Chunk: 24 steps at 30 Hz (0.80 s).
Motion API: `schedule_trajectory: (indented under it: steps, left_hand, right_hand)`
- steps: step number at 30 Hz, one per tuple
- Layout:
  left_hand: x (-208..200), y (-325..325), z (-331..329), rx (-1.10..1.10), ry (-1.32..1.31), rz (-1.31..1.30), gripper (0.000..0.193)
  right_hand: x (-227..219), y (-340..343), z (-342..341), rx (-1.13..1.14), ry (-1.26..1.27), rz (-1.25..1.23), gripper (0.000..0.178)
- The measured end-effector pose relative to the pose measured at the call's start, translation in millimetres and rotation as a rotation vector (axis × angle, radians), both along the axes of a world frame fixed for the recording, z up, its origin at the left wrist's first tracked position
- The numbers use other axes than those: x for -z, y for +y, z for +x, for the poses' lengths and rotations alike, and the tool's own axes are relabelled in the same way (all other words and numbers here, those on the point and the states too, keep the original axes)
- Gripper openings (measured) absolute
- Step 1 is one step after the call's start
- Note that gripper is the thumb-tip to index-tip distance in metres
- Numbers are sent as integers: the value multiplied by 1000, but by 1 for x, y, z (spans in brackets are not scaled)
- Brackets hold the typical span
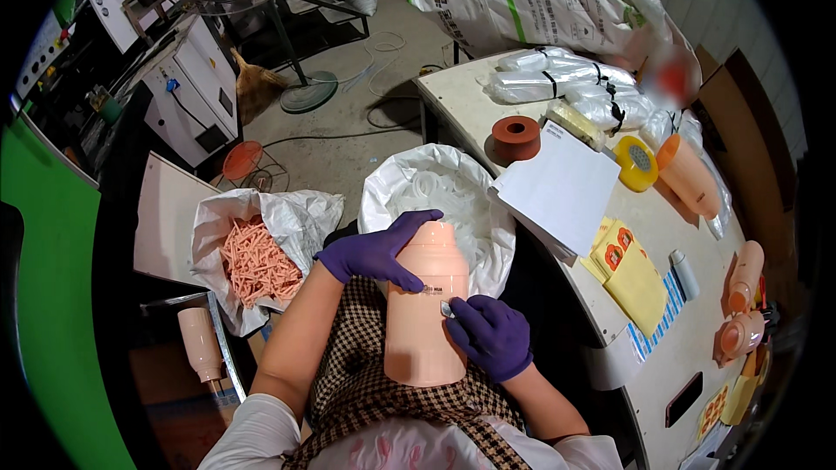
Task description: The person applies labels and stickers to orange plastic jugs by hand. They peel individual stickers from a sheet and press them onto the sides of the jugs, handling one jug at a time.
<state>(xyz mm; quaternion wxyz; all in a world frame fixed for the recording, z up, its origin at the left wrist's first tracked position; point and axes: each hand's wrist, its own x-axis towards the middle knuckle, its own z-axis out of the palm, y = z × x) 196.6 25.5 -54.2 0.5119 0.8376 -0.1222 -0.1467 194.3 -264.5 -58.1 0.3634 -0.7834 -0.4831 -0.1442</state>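
Observation:
A peach-coloured plastic vacuum-flask shell (424,344) stands upright against my checked apron, its narrow neck at the top and small dark print on its front. My left hand (373,256), in a purple glove, grips it round the shoulder, thumb on the front and fingers reaching behind the neck. At the shell's right side, my right hand (494,337), also in a purple glove, is closed with its fingertips at a small whitish-silver sticker (447,308). I cannot tell whether the sticker touches the shell.
Behind the shell is a white sack (383,183) of translucent plastic parts; left of it, another sack (318,209) holds peach strips. On the right-hand table (610,296) are white papers (566,178), yellow tape (637,164), yellow sticker sheets (634,287), peach shells (688,178) and a phone (684,400).

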Motion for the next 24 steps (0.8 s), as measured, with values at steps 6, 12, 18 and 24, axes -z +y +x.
schedule_trajectory:
  steps: [6,12,18,24]
  left_hand:
    - [10,1,-4,-40,-16,-24,122]
    - [12,0,-4,-67,12,-48,120]
    - [14,1,-7,-84,-8,-42,119]
    - [13,-2,-9,-98,-11,-31,116]
  right_hand:
    - [-1,11,-7,54,-40,-45,32]
    - [9,24,-13,165,-75,-46,27]
    - [13,31,-18,261,-43,19,26]
    - [10,23,-27,166,29,23,25]
